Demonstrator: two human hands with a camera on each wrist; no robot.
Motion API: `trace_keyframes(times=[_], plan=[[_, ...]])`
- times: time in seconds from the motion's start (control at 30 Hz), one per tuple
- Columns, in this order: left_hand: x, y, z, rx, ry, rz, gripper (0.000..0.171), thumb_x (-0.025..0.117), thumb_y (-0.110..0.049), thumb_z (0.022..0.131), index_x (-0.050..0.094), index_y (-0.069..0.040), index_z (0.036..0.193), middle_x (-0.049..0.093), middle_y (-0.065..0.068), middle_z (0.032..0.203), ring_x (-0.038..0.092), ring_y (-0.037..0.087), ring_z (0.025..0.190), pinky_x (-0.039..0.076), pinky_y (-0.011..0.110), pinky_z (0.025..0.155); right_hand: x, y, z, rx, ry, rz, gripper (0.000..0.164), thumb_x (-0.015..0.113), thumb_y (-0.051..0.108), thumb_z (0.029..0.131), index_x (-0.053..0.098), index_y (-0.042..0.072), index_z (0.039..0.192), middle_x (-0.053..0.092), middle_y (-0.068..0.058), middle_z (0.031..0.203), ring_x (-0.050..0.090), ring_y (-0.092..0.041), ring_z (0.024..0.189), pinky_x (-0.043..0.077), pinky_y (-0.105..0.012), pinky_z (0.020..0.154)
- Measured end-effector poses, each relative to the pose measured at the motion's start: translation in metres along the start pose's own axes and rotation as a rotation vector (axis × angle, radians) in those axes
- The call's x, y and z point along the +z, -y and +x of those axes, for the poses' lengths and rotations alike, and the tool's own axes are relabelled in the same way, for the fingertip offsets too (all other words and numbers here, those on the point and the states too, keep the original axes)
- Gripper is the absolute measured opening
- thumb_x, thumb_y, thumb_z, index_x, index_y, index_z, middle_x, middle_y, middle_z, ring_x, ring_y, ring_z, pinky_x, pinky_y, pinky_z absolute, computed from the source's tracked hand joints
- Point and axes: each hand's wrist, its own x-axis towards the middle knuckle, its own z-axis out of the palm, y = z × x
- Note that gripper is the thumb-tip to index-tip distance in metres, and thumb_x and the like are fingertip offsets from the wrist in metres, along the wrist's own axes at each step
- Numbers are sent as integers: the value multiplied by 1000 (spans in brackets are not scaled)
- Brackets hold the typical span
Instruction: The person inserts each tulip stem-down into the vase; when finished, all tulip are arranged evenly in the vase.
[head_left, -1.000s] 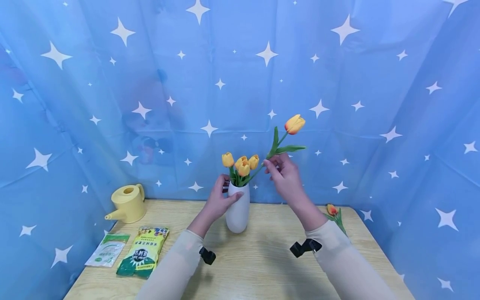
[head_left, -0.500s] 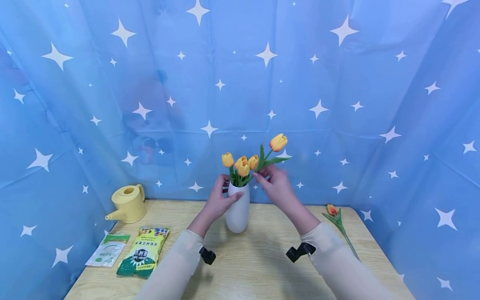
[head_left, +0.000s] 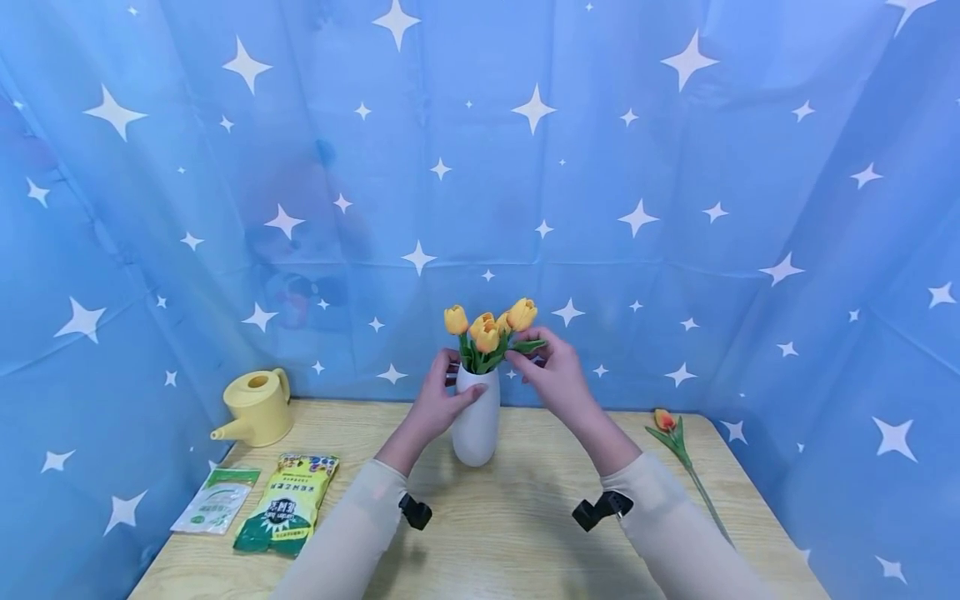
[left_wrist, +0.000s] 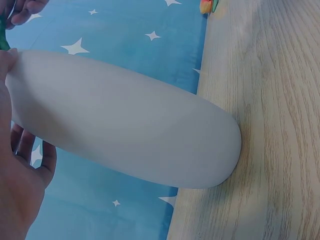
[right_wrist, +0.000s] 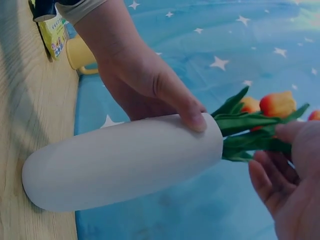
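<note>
A white vase (head_left: pixel 476 425) stands upright on the table, holding several yellow-orange tulips (head_left: pixel 486 335). My left hand (head_left: pixel 437 396) grips the vase near its top, the thumb across the front just below the rim and the fingers behind. To the right of the mouth, my right hand (head_left: pixel 558 371) pinches one tulip (head_left: pixel 522 314) by its green stem and leaf part. That bloom sits at the bunch's right side, its lower stem hidden among the leaves (right_wrist: pixel 245 122) in the right wrist view. The left wrist view is mostly filled by the vase's body (left_wrist: pixel 125 120).
A loose red-orange tulip (head_left: pixel 664 419) lies at the table's right. On the left are a yellow watering can (head_left: pixel 258 408), a yellow-green bag (head_left: pixel 288 504) and a smaller white-green packet (head_left: pixel 217 500). A blue star-patterned curtain (head_left: pixel 480 208) hangs behind the wooden table (head_left: pixel 517 550).
My right hand has moved left and down with the tulip, whose bloom has dropped from high at the right to beside the others. The left hand and the vase stay put.
</note>
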Motion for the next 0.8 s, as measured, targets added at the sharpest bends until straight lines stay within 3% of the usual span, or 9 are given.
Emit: trace_keyframes(times=[0.5, 0.8], plan=[[0, -2, -1, 7, 1, -27, 54, 84, -36, 100, 53, -15, 138, 59, 7, 139, 61, 30, 130, 49, 60, 114, 21, -11, 2, -144, -13, -172, 8, 80, 8, 102, 80, 8, 110, 75, -5, 114, 69, -24, 91, 59, -34, 71], [1, -3, 0, -20, -3, -31, 55, 85, -28, 100, 52, -12, 141, 59, 11, 142, 60, 35, 133, 48, 62, 115, 26, -19, 3, -123, -4, -192, 5, 79, 11, 104, 80, 11, 109, 74, -1, 115, 68, -20, 91, 60, -36, 72]])
